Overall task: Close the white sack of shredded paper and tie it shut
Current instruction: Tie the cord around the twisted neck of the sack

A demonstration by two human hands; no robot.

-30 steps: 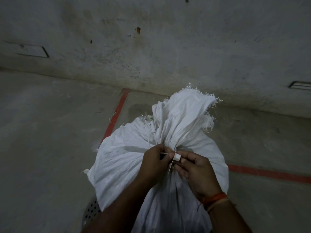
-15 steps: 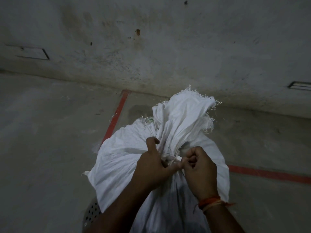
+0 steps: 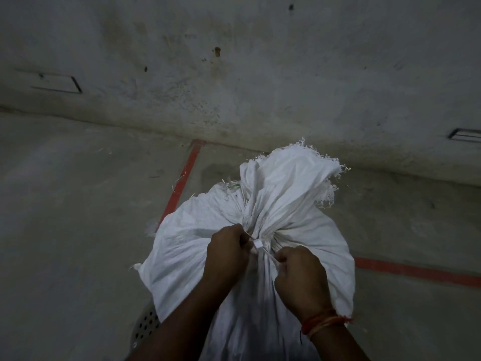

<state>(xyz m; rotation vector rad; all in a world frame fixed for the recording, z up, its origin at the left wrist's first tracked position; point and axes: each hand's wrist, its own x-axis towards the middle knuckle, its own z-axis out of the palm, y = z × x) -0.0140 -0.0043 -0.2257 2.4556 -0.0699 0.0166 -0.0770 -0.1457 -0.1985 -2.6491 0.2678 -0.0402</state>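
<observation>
The white sack [image 3: 260, 230] bulges, its frayed neck cinched by a tie [image 3: 257, 243] both hands' fingers [image 3: 282, 259] grip.

We see a white sack [image 3: 260, 230] w/ frayed white top, white tie [image 3: 258, 243], grey concrete floor [image 3: 78, 204] w/ red lines [image 3: 179, 186], stained grey wall [image 3: 234, 74], red-orange wrist threads [image 3: 322, 321].

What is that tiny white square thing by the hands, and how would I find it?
Start at the big white sack standing on the grey floor. Follow its folds to the pinched neck, between the left hand and right hand. There sits the small tie clasp: smooth, hard and boxy, unlike the wrinkled cloth around it.
</observation>
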